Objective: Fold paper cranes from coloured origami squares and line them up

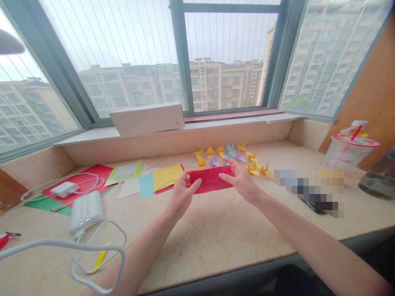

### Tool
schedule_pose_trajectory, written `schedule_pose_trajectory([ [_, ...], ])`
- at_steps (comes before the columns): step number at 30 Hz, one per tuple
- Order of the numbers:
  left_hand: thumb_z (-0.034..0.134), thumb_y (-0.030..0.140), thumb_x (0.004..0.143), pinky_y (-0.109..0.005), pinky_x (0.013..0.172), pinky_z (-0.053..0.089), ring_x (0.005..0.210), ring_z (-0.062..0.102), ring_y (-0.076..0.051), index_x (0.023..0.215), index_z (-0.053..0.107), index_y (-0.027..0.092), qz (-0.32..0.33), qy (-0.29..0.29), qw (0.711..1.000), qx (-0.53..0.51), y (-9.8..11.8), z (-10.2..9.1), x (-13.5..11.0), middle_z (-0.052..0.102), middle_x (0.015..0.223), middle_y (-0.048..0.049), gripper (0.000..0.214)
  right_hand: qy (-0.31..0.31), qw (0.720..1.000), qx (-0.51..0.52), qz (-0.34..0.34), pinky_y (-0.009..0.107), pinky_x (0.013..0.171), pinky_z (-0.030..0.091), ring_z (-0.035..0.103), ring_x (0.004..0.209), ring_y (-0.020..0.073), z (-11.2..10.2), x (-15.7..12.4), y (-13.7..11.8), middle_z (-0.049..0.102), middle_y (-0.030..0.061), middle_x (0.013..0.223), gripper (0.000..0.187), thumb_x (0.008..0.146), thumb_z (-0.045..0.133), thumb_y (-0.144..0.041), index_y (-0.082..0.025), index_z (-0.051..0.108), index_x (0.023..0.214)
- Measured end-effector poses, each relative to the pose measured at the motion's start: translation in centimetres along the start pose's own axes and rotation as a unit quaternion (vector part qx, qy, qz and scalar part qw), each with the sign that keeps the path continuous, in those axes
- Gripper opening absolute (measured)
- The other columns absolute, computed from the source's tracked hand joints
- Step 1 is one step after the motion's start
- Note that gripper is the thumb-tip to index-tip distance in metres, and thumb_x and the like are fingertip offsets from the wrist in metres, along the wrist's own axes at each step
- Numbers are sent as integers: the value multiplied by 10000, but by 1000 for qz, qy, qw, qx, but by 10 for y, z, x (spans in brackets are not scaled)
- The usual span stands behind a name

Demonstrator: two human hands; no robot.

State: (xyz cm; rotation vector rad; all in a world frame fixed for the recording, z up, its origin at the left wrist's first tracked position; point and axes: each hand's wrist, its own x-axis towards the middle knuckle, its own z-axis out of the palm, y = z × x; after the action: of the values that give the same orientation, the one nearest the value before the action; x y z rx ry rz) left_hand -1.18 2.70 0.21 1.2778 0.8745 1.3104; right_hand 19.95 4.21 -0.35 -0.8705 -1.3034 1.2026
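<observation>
While the left hand and right hand hold the red paper sheet above the marble counter, fingers clamped on its nine and three o'clock edges, an uneven pull could skew its fold or tear it; paper cranes sit at twelve o'clock.

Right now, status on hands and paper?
Left hand, right hand each gripping an end of red paper. Held above desk. Origami cranes behind, apart.

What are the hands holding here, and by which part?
A folded red paper: left hand grips its left end, right hand its right end.
</observation>
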Motion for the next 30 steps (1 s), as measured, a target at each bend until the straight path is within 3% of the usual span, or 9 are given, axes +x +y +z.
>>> schedule_pose_trajectory([
  [3, 804, 351, 754, -317, 742, 564, 834, 740, -233, 1000, 659, 149, -5, -34, 999, -20, 1, 2, -2, 781, 944, -89, 350, 7, 999, 44, -15, 389, 793, 592, 738, 824, 217, 1, 1, -1, 754, 28, 964, 704, 775, 775, -323, -275, 423, 1383],
  [10, 774, 354, 789, -313, 771, 544, 815, 724, -228, 973, 775, 136, -18, -76, 997, -3, 2, 3, -4, 790, 903, -85, 286, 42, 995, -34, -89, 395, 771, 591, 710, 820, 224, 7, 0, 6, 717, 29, 960, 747, 778, 773, -354, -297, 387, 1416],
  [14, 778, 344, 784, -320, 815, 529, 845, 710, -226, 987, 790, 153, -11, -82, 997, -9, 1, 3, -5, 791, 912, -76, 279, 99, 977, -145, -124, 466, 901, 550, 667, 990, 255, 7, 0, 10, 648, 78, 1168, 824, 741, 805, -402, -304, 373, 1436],
  [16, 783, 341, 778, -319, 825, 520, 849, 702, -223, 986, 792, 155, -2, -77, 997, -8, -1, 3, -5, 790, 909, -73, 279, 126, 961, -198, -147, 489, 956, 519, 626, 1090, 278, 6, 0, 9, 597, 108, 1280, 743, 736, 808, -432, -283, 456, 1374],
  [20, 779, 337, 780, -285, 777, 503, 812, 676, -194, 970, 789, 159, 7, -64, 998, -4, -4, 2, -5, 787, 915, -68, 260, 57, 957, -228, -169, 496, 1072, 438, 566, 1239, 286, 6, -4, 3, 600, 117, 1344, 427, 875, 668, -474, -240, 605, 1226],
  [25, 767, 322, 790, -279, 756, 493, 796, 657, -184, 952, 792, 168, 20, -66, 998, 13, -3, 2, -6, 781, 906, -59, 225, -62, 959, -235, -146, 504, 1188, 302, 430, 1412, 280, 11, -14, -2, 525, 102, 1478, 481, 934, 596, -474, -267, 563, 1367],
  [30, 758, 334, 796, -345, 852, 513, 900, 680, -239, 939, 796, 181, 30, -100, 994, 22, 1, 6, -10, 777, 917, -68, 213, -116, 960, -212, -140, 500, 1202, 286, 412, 1431, 264, 15, -19, -3, 511, 59, 1500, 486, 903, 661, -403, -330, 570, 1375],
])
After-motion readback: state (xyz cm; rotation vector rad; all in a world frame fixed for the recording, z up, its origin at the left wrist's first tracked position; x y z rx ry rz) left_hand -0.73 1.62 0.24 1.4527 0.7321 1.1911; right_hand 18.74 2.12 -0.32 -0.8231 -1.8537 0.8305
